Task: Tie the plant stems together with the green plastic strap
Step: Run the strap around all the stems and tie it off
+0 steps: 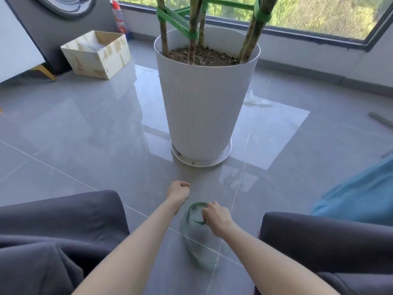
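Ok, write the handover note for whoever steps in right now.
Left hand: fingers curled, nothing seen in it.
Right hand: grips a loose green strap, looped low over the floor, well short of the plant.
Stems stand in the white pot.
Done: green bands already link the stems higher up.
Left: carry this strap to the stems, wrap it round and tie it.
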A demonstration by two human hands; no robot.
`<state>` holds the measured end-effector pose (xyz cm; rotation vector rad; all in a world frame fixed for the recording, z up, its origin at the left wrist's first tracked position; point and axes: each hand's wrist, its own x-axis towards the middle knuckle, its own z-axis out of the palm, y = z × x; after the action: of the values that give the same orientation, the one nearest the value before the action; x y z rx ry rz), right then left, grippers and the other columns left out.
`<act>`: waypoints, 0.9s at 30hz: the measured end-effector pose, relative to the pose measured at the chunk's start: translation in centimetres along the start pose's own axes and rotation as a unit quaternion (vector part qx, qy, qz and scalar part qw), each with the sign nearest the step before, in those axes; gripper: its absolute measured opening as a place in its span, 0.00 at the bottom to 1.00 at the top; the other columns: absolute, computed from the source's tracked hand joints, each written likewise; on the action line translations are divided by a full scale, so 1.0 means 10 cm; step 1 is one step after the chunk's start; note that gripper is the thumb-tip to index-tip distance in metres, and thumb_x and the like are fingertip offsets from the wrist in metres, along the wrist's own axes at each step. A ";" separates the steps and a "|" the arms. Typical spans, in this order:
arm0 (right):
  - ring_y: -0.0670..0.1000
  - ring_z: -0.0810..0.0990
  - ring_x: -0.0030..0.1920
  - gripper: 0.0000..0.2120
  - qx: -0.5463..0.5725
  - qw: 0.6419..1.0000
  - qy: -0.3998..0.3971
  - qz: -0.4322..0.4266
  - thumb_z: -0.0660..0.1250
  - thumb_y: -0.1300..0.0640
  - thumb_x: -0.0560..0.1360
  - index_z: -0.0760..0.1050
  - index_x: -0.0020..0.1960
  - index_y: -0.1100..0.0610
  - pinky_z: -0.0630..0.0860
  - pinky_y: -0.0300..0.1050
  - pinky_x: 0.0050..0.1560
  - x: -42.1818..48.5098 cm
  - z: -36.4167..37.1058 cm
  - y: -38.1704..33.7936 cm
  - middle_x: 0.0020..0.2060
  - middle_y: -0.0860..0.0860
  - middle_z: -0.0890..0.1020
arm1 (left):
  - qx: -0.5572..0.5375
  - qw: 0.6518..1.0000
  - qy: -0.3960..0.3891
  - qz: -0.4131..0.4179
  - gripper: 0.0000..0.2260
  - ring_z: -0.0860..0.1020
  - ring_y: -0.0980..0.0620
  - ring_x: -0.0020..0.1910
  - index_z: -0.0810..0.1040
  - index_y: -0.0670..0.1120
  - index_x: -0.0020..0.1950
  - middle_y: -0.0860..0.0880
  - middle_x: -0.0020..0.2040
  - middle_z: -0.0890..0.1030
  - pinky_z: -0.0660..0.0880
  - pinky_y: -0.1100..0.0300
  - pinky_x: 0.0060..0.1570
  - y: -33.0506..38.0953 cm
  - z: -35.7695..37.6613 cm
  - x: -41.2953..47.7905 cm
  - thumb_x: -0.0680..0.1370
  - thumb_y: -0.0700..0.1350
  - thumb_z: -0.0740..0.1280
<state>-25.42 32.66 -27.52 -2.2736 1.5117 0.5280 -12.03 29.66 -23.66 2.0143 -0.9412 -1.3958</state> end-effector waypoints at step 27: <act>0.42 0.77 0.39 0.06 0.203 0.947 0.216 -0.122 0.73 0.56 0.71 0.80 0.47 0.56 0.70 0.29 0.38 -1.10 -3.72 0.41 0.40 0.45 0.80 | -0.085 0.972 -0.102 0.195 0.09 0.78 0.50 0.51 0.79 0.46 0.49 0.51 0.45 0.82 0.75 0.54 0.55 2.58 -1.19 -1.39 0.78 0.50 0.64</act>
<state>-29.11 21.78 9.76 -2.2744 1.3280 -0.3485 -10.58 24.43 7.51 1.4817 -1.1872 -1.4204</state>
